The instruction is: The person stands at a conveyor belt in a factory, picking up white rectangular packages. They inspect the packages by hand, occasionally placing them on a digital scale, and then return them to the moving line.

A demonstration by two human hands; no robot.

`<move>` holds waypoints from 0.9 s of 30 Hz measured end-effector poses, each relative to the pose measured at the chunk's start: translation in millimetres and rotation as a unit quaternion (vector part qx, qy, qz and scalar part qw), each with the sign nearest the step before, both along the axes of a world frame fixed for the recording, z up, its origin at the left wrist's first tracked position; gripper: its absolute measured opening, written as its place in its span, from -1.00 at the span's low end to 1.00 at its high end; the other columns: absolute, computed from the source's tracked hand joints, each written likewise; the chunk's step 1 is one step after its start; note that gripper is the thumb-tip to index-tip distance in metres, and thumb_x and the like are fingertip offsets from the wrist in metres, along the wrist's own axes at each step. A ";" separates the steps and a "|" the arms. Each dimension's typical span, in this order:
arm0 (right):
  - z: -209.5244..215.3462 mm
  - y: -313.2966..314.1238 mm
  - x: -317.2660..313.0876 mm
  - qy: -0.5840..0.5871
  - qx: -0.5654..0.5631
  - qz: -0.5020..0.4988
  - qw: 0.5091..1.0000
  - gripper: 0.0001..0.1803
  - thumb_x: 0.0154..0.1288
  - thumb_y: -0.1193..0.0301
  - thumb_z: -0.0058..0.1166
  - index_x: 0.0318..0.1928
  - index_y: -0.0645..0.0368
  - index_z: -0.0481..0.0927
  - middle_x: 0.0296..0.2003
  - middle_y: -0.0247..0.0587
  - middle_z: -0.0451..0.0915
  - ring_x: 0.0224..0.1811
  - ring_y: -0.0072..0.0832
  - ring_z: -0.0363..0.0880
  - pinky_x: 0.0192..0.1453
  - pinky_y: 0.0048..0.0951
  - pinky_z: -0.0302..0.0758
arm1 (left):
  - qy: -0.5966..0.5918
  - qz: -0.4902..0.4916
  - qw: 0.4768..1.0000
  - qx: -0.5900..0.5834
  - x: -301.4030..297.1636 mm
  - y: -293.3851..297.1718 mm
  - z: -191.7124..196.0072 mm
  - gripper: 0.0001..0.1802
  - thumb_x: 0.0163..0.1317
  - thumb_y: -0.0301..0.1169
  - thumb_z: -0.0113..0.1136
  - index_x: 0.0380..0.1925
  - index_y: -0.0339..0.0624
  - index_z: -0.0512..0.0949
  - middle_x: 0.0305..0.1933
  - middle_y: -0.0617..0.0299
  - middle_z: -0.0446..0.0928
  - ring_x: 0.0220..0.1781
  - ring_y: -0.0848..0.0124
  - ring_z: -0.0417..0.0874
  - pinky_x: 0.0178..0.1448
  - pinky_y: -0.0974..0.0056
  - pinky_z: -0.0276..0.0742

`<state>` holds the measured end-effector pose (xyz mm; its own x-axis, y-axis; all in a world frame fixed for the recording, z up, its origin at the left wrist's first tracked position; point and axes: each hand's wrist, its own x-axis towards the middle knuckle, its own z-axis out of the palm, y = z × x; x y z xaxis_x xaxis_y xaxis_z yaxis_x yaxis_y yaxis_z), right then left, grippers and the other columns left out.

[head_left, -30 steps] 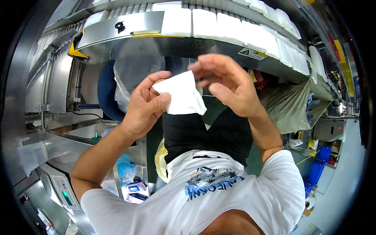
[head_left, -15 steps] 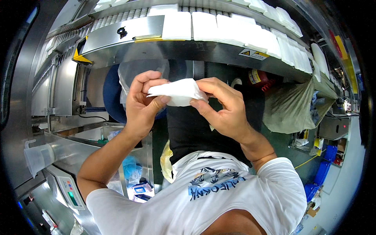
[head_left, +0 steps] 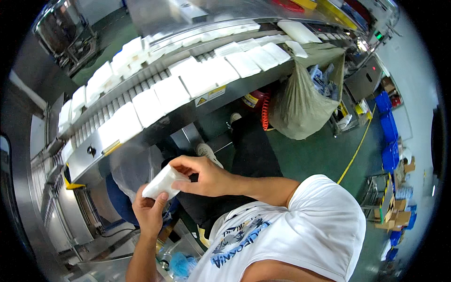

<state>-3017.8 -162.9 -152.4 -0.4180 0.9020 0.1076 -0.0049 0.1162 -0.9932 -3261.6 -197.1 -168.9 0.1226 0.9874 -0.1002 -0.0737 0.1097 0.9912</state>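
Note:
A soft white folded sheet or packet [head_left: 161, 183] is held in front of my body, slanting up to the right. My left hand [head_left: 149, 210] pinches its lower end between thumb and fingers. My right hand [head_left: 205, 176] grips the upper right part, thumb on the near side and fingers curled over the edge. Whether it is cloth, tissue or a soft pack I cannot tell. Beyond my hands, several similar flat white pieces [head_left: 202, 81] lie in a row along the near edge of a roller conveyor [head_left: 142, 87].
Left of my legs stands a dark blue bin [head_left: 117, 199] with a clear plastic liner [head_left: 133, 167]. An olive cloth sack [head_left: 303, 105] hangs at the conveyor's right, near a red coiled hose [head_left: 265, 113]. Blue crates [head_left: 390, 155] line the right wall. A light blue plastic bag [head_left: 181, 264] lies below my hands.
My view has swung right, bringing more of the conveyor and right wall in. Both hands still hold the white piece, which now slants, and sit lower and further left in view.

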 end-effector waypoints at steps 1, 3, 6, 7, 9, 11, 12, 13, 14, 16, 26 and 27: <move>-3.1 0.3 0.9 -0.005 0.017 -0.016 1.000 -0.53 0.49 0.30 0.31 0.26 0.31 0.57 0.00 -0.07 0.71 0.06 -0.40 0.72 0.16 -0.35 0.68 | 0.012 -0.011 1.000 0.007 1.0 0.7 -0.9 -0.64 0.34 -0.47 0.50 0.06 -0.35 0.60 -0.04 0.22 0.69 -0.04 0.51 0.66 0.06 0.38 0.58; -11.0 3.8 4.9 -0.026 0.005 -0.029 0.999 -0.61 0.49 0.32 0.30 0.16 0.32 0.63 -0.10 -0.07 0.75 -0.07 -0.43 0.76 0.03 -0.38 0.71 | 0.036 -0.033 0.999 0.022 4.4 4.4 -1.3 -0.65 0.33 -0.48 0.51 0.04 -0.37 0.62 -0.05 0.23 0.69 -0.05 0.53 0.65 0.06 0.39 0.56; -22.9 6.3 10.5 -0.018 0.050 -0.079 0.995 -0.67 0.48 0.35 0.30 0.07 0.35 0.66 -0.21 -0.06 0.75 -0.21 -0.48 0.75 -0.15 -0.39 0.67 | 0.070 -0.031 0.996 0.035 16.5 10.8 1.7 -0.68 0.34 -0.50 0.49 0.03 -0.38 0.64 -0.09 0.27 0.68 -0.06 0.55 0.63 0.05 0.39 0.54; -22.8 6.5 9.6 -0.018 0.053 -0.075 0.996 -0.68 0.49 0.35 0.29 0.06 0.35 0.66 -0.22 -0.06 0.74 -0.24 -0.50 0.73 -0.19 -0.39 0.65 | 0.074 -0.020 0.996 0.035 16.8 9.1 2.2 -0.68 0.34 -0.50 0.48 0.02 -0.38 0.65 -0.10 0.28 0.68 -0.07 0.55 0.63 0.05 0.39 0.54; -22.1 6.0 6.0 -0.004 0.076 -0.059 0.995 -0.71 0.50 0.33 0.28 0.01 0.34 0.65 -0.33 -0.12 0.67 -0.36 -0.50 0.62 -0.26 -0.40 0.57 | 0.101 -0.002 0.995 0.022 13.3 1.9 6.1 -0.69 0.32 -0.49 0.50 -0.02 -0.39 0.65 -0.10 0.27 0.68 -0.06 0.54 0.63 0.03 0.38 0.55; -22.1 1.4 0.8 0.018 0.099 -0.024 0.995 -0.69 0.45 0.32 0.34 -0.01 0.31 0.65 -0.35 -0.15 0.66 -0.37 -0.49 0.62 -0.26 -0.40 0.55 | 0.103 0.030 0.994 -0.025 21.5 -14.7 27.4 -0.68 0.31 -0.47 0.50 -0.02 -0.39 0.65 -0.10 0.25 0.68 -0.06 0.52 0.65 0.04 0.36 0.57; -22.4 2.2 5.7 -0.009 0.093 -0.015 0.995 -0.69 0.41 0.32 0.37 -0.01 0.29 0.65 -0.35 -0.16 0.66 -0.36 -0.49 0.62 -0.26 -0.40 0.55 | 0.113 0.021 0.993 -0.038 20.1 -13.3 28.2 -0.68 0.32 -0.47 0.49 -0.01 -0.38 0.64 -0.09 0.24 0.68 -0.06 0.50 0.66 0.05 0.35 0.59; -19.6 3.2 5.9 -0.027 0.084 0.011 0.996 -0.68 0.38 0.32 0.40 -0.01 0.27 0.66 -0.34 -0.17 0.66 -0.35 -0.49 0.62 -0.25 -0.39 0.55 | 0.129 0.028 0.989 -0.059 13.0 -19.7 29.8 -0.68 0.32 -0.47 0.48 0.00 -0.38 0.64 -0.08 0.23 0.69 -0.05 0.49 0.67 0.06 0.34 0.60; -17.0 2.3 6.2 -0.048 0.065 0.016 0.997 -0.66 0.33 0.33 0.44 -0.01 0.25 0.67 -0.33 -0.16 0.68 -0.33 -0.50 0.64 -0.23 -0.38 0.57 | 0.106 0.042 0.992 -0.048 17.1 -25.9 29.4 -0.67 0.34 -0.48 0.45 0.04 -0.36 0.62 -0.04 0.23 0.68 -0.03 0.50 0.66 0.08 0.33 0.61; -11.5 2.5 8.6 -0.036 0.173 -0.049 0.983 -0.67 0.32 0.34 0.45 -0.03 0.25 0.70 -0.27 -0.12 0.71 -0.31 -0.39 0.69 -0.19 -0.36 0.60 | 0.066 0.059 0.995 -0.054 27.6 -33.0 32.6 -0.62 0.34 -0.45 0.45 0.10 -0.34 0.60 -0.01 0.26 0.66 0.01 0.52 0.64 0.07 0.36 0.60; 20.4 14.8 15.9 0.076 0.345 0.078 0.932 -0.64 0.11 0.52 0.55 -0.07 0.26 0.74 -0.14 -0.09 0.78 -0.12 -0.31 0.76 -0.10 -0.38 0.66 | 0.155 0.105 0.941 0.280 44.4 -54.6 51.8 -0.72 0.26 -0.68 0.37 -0.02 -0.31 0.72 0.09 0.04 0.76 0.12 0.28 0.79 0.20 0.28 0.66; 20.9 15.6 19.0 0.078 0.343 0.091 0.932 -0.66 0.12 0.53 0.53 -0.07 0.28 0.74 -0.14 -0.06 0.79 -0.10 -0.27 0.78 -0.05 -0.35 0.66 | 0.167 0.107 0.936 0.291 46.3 -55.9 50.4 -0.72 0.24 -0.69 0.38 -0.04 -0.32 0.73 0.10 0.02 0.77 0.14 0.25 0.79 0.21 0.27 0.66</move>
